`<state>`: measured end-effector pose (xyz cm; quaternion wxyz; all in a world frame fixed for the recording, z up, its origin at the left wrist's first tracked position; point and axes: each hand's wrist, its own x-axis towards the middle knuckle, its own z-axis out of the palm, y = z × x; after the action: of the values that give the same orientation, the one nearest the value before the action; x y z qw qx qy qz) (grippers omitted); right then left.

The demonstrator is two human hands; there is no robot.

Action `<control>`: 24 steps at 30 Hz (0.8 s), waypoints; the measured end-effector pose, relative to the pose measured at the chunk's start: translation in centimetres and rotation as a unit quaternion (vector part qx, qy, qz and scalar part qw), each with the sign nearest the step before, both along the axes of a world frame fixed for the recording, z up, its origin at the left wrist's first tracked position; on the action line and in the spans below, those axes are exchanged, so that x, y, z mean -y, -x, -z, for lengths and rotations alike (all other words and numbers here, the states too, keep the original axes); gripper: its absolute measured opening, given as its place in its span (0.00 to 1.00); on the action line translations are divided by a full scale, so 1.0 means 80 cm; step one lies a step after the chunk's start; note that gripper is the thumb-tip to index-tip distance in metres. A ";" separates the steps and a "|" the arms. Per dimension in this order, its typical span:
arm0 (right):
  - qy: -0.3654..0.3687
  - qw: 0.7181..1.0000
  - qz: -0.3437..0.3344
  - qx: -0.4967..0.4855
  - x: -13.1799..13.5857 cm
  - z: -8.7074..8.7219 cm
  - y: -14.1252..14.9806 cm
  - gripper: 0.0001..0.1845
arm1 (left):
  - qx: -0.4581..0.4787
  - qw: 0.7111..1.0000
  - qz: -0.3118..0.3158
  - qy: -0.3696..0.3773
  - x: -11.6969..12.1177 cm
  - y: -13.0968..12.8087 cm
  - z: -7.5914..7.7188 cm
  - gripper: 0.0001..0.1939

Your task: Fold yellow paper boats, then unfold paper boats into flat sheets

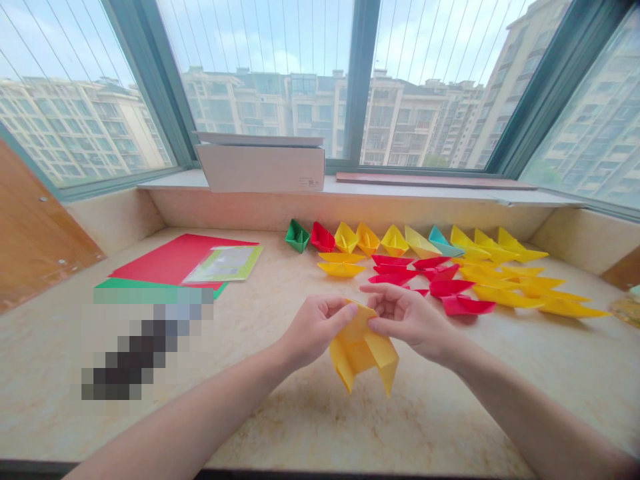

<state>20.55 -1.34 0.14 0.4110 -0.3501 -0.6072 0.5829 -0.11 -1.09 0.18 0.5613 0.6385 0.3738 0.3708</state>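
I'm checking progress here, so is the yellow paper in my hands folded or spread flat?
Folded: the yellow paper shows creases and two pointed flaps hanging down.

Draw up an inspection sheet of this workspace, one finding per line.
Surface: pale mottled countertop; part at left pixelated, unreadable.
Job's things: folded yellow paper piece, held up; folded paper boats in rows, green, red, yellow and turquoise.
Clutter: red paper sheets over a green sheet, topped by a flat white-and-green packet.
Hands: left hand and right hand both pinch the yellow piece.
Cables: nothing seen indoors; thin upright lines outside.
Surroundings: white cardboard box on the sill, windows, buildings beyond.
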 end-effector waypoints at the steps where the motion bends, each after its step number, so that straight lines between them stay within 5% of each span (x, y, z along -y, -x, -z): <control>1: -0.006 1.000 0.003 0.002 0.000 0.000 0.000 0.28 | 0.006 1.000 0.005 0.003 0.000 0.000 0.000 0.18; 9: -0.067 0.996 0.033 0.052 0.006 0.001 0.005 0.25 | 0.005 1.000 0.000 0.014 0.001 -0.001 -0.001 0.19; 24: -0.050 0.998 0.002 0.026 0.000 0.007 -0.001 0.27 | -0.020 1.000 -0.010 -0.011 -0.002 -0.001 0.004 0.19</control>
<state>20.60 -1.35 -0.46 0.4131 -0.3455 -0.6454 0.5418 0.01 -0.92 -0.12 0.5431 0.6477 0.3876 0.3679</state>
